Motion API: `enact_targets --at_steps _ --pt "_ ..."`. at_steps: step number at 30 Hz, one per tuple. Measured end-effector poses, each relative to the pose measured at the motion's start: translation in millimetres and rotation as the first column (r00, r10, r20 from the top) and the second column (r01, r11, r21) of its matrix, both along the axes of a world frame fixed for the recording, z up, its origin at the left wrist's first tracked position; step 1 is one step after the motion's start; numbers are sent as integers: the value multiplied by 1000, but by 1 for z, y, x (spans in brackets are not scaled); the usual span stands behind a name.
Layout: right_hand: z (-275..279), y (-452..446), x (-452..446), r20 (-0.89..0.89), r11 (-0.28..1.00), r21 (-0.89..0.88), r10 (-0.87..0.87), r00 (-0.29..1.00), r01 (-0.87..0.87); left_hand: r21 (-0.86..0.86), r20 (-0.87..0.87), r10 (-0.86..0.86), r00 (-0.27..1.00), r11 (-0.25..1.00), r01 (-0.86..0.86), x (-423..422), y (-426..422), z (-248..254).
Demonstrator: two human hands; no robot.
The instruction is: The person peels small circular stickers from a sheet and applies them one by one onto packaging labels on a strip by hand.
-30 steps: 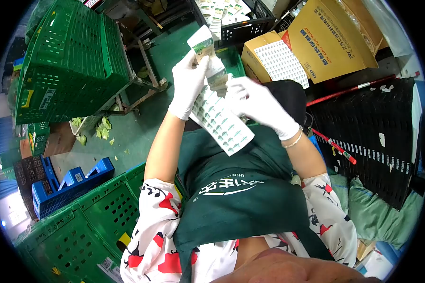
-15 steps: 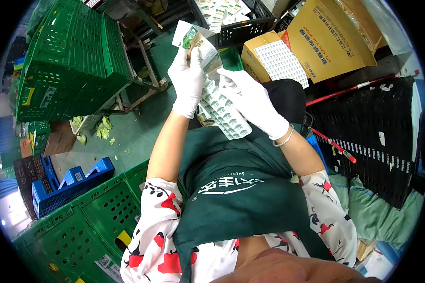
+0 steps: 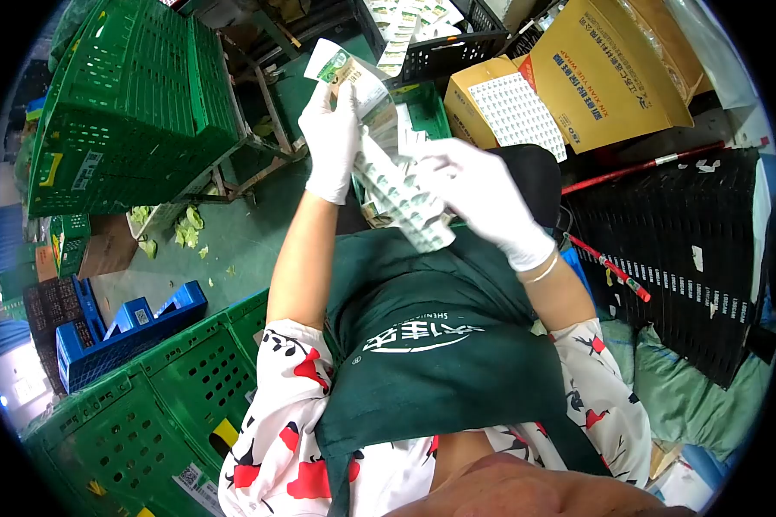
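My left hand (image 3: 329, 142), in a white glove, pinches a printed plastic packaging bag (image 3: 359, 84) with a green and white label. The bag's clear lower part hangs toward my other hand. A sheet of small green and white stickers (image 3: 405, 200) slants below the bag, its upper end near my left palm. My right hand (image 3: 474, 185), also gloved, is bent over the sheet's right side, its fingertips close together and smeared by motion. Whether a sticker is between them cannot be made out.
A green crate (image 3: 424, 112) stands beyond my hands, near a black crate (image 3: 453, 57) of packets. Another sticker sheet (image 3: 517, 110) lies on a cardboard box (image 3: 469, 90). Green crates (image 3: 129, 112) are stacked left, black crates (image 3: 664, 250) right, with a red pole (image 3: 608, 267).
My left hand has moved slightly left with the bag, which has come up and opened out to view. The sticker sheet has shifted up and left. My right hand has moved to the right since half a second ago.
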State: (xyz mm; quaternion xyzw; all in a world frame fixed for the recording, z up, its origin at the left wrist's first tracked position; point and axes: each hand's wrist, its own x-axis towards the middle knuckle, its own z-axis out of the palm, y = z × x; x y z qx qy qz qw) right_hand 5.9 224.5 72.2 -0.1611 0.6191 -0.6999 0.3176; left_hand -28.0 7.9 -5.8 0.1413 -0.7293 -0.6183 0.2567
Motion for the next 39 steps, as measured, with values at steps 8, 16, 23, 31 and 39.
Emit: enact_targets --at_steps 8,16,23,31,39 --pt "-36 21 -73 -15 971 234 -42 999 45 434 122 -672 730 698 570 21 -2 24" --pt "-45 4 -76 -294 918 333 318 901 -216 449 212 -654 726 725 522 17 0 13" --pt "-48 17 -71 -197 952 215 -178 964 220 374 166 -566 808 794 479 12 5 12" --pt "-58 -14 -65 -527 886 237 -227 819 398 357 152 -626 765 756 549 19 21 9" --pt "-54 5 -66 -249 981 195 33 968 17 445 157 -633 758 731 517 22 8 10"
